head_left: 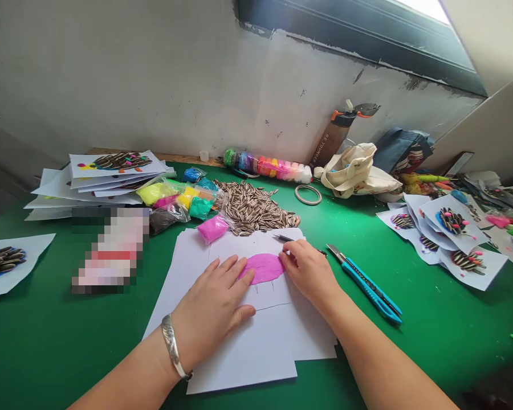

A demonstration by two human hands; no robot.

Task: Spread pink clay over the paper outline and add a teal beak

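A flattened pink clay oval is laid on white paper between the two hands. Its left part is touched by the left hand, which is spread flat, its fingers loose. Its right edge is met by the bent fingers of the right hand; whether anything is pinched cannot be told. A pen is partly hidden behind that hand, and a blue cutter is placed to its right. Beyond both hands, striped seeds are heaped on the green surface.
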